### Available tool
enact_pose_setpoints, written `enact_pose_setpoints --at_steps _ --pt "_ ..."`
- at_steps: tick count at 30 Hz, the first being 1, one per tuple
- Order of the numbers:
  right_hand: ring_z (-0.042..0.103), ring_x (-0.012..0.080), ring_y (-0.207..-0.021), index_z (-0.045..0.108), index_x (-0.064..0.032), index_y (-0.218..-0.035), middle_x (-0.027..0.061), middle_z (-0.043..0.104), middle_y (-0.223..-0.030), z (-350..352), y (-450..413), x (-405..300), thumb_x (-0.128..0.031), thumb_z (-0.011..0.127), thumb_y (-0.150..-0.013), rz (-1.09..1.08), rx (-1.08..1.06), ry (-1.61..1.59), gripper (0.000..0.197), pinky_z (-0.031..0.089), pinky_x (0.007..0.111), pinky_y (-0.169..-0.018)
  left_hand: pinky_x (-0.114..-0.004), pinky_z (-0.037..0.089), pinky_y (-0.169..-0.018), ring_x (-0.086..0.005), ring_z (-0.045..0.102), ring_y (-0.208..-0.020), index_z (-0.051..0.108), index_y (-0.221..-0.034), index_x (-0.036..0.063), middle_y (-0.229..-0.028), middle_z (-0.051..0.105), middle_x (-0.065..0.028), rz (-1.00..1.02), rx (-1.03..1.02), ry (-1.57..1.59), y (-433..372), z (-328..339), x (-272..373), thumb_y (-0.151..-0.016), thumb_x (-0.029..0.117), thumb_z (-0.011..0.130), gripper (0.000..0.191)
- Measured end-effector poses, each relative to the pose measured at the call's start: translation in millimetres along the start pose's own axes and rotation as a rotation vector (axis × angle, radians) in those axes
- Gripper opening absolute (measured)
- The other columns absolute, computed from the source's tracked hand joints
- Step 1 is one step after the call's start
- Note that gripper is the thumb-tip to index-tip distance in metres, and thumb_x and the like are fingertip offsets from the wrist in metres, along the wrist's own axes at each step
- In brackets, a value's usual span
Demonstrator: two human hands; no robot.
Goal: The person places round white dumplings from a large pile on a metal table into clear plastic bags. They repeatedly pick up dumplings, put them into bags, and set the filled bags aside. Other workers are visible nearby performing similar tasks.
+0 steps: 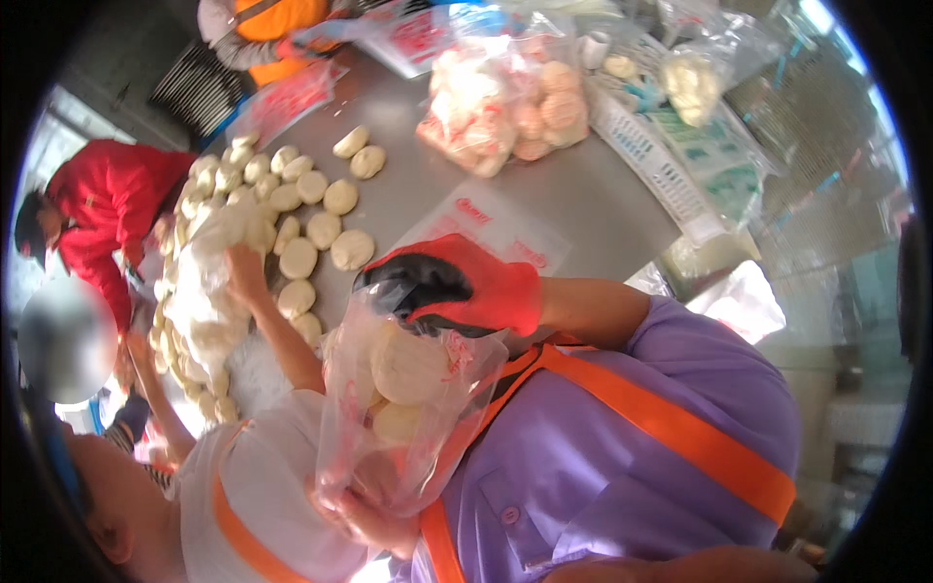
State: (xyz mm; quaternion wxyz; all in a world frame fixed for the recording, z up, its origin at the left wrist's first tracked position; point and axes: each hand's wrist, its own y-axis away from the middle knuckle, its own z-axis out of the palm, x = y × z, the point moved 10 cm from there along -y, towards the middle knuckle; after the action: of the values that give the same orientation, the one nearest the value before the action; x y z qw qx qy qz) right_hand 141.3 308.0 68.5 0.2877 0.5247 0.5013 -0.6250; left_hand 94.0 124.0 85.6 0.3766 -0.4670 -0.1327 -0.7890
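My right hand [455, 284], in a red glove with black palm and fingers, grips the upper edge of a clear plastic bag [342, 408] with red print. Several pale round buns [408, 364] lie inside it. Below, my bare left hand [372, 517] holds the bag's lower end, partly seen through the film. The bag hangs in front of my purple shirt and orange straps. Just beyond my glove, a flat printed bag [496, 226] lies on the metal table [393, 197]. Loose round buns [299, 259] spread to the left of my glove.
A co-worker's bare hand [244, 273] touches a translucent plastic bag [211, 284] over the bun pile. Filled bags of buns [474, 109] stand at the far side. A person in red [124, 197] and another in an orange apron [280, 33] work around the table.
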Motion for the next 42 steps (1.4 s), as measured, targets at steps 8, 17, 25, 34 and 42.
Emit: enact_pose_setpoints --at_steps 8,17,25,34,42 --pt "0.055 0.0091 -0.071 0.059 -0.0016 -0.110 0.0004 0.061 -0.089 -110 80 77 -0.005 0.056 -0.084 0.333 0.486 -0.283 0.026 0.047 0.025 -0.061 -0.023 0.034 -0.055 -0.0084 0.042 -0.062 0.056 -0.104 -0.0031 -0.072 0.045 0.0016 -0.327 0.125 -0.239 -36 7 -111 -0.096 0.024 0.044 0.031" --pt "0.052 0.0107 -0.065 0.059 -0.0006 -0.101 0.0014 0.055 -0.077 -250 136 -90 -0.013 0.053 -0.087 -0.360 0.584 0.526 0.020 0.045 0.028 -0.060 -0.021 0.025 -0.046 -0.0031 0.032 -0.051 0.060 -0.100 -0.0018 -0.061 0.038 0.0077 -0.362 -0.224 -0.217 -121 182 -134 -0.093 0.016 0.046 0.023" --pt "0.051 0.0240 -0.101 0.045 0.0014 -0.122 0.0104 0.055 -0.110 -420 212 52 -0.028 0.056 -0.089 0.006 1.270 -0.197 0.046 0.042 0.036 -0.086 -0.028 0.039 -0.083 -0.0128 0.049 -0.100 0.029 -0.139 0.0079 -0.115 0.053 -0.0067 -0.333 -0.568 -0.324 -177 320 -233 -0.090 0.025 0.055 0.058" --pt "0.020 0.0357 -0.135 0.015 0.0051 -0.141 0.0253 0.023 -0.144 -357 249 87 -0.039 0.063 -0.081 0.261 1.206 0.894 0.088 0.018 0.040 -0.111 -0.027 0.045 -0.080 -0.0148 0.053 -0.095 0.028 -0.140 0.0100 -0.110 0.054 -0.0082 -0.504 -0.554 -0.608 -91 167 -380 -0.087 0.014 0.060 0.062" --pt "0.020 0.0266 -0.137 0.012 0.0016 -0.143 0.0182 0.017 -0.149 -359 250 98 -0.027 0.058 -0.089 0.188 1.061 0.626 0.077 0.015 0.037 -0.112 -0.050 0.031 -0.099 -0.0394 0.039 -0.119 0.044 -0.125 0.0029 -0.125 0.044 -0.0201 0.335 0.166 -1.470 2 17 -212 -0.072 0.020 0.070 0.061"
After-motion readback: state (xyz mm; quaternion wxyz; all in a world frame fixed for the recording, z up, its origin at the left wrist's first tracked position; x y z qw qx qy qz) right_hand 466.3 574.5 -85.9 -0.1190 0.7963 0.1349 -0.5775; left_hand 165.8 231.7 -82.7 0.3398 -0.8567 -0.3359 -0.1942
